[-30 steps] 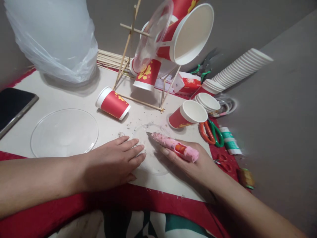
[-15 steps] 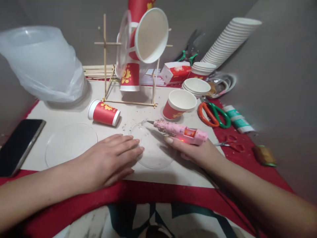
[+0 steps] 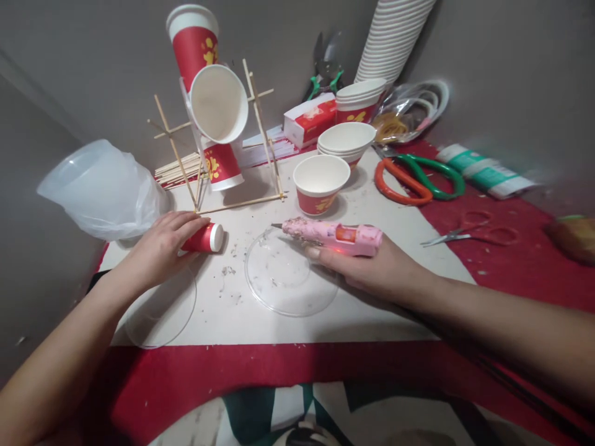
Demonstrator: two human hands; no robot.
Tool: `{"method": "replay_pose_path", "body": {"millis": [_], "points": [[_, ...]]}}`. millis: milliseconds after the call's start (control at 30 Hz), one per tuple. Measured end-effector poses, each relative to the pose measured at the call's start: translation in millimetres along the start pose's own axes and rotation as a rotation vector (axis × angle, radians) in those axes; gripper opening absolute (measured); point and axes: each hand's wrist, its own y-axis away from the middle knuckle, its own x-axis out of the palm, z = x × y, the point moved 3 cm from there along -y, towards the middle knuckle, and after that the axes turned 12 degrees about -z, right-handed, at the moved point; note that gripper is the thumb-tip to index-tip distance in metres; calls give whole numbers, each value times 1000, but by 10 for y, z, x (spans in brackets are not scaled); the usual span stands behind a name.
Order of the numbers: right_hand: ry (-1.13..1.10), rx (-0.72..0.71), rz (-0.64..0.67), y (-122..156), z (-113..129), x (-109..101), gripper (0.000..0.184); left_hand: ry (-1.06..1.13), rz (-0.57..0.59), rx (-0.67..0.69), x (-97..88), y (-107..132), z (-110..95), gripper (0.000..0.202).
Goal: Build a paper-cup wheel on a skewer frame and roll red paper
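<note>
My left hand (image 3: 170, 238) is wrapped over a red paper cup (image 3: 204, 238) that lies on its side, its white end facing right. My right hand (image 3: 353, 266) grips a pink hot glue gun (image 3: 332, 236), whose dark nozzle points left. Beneath the nozzle lies a clear plastic disc (image 3: 290, 303) flat on the white board. A second clear disc (image 3: 179, 328) rests under my left forearm. Behind them stands a frame of wooden sticks (image 3: 239, 206), carrying several paper cups, among them one with its open mouth (image 3: 219, 104) towards me.
Cut-down paper cups (image 3: 320, 186) stand to the right, beside orange-and-green-handled scissors (image 3: 404, 192). Smaller scissors (image 3: 483, 232) lie on the red cloth. A tall stack of cups (image 3: 393, 37) leans at the back. A white plastic bag (image 3: 109, 192) sits at the left.
My left hand has moved from beside the clear disc to the lying cup and closed over it. The glue gun stays in my right hand. The camera view has turned.
</note>
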Motion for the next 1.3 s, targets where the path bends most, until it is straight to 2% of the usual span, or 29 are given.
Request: {"method": "replay_pose_path", "body": {"millis": [100,233,400,633,867,1300], "points": [[-11,0,-39,-2,4,-6,33,34,-41,29,-59,-74,-98,43],[-37,51,-100,17,52,-1,35,133,-89,112,-122,-218,-347,41],[-78,137,-169,50,135,0,38,189,-32,225,-8,-436,-542,41],[-107,143,-197,42,108,-10,40,182,67,272,108,-598,-557,43],[-78,73,-184,10,51,-9,29,158,96,317,102,-676,-574,43],[-84,30,-160,8,14,-12,32,117,118,356,154,-689,-581,46]]}}
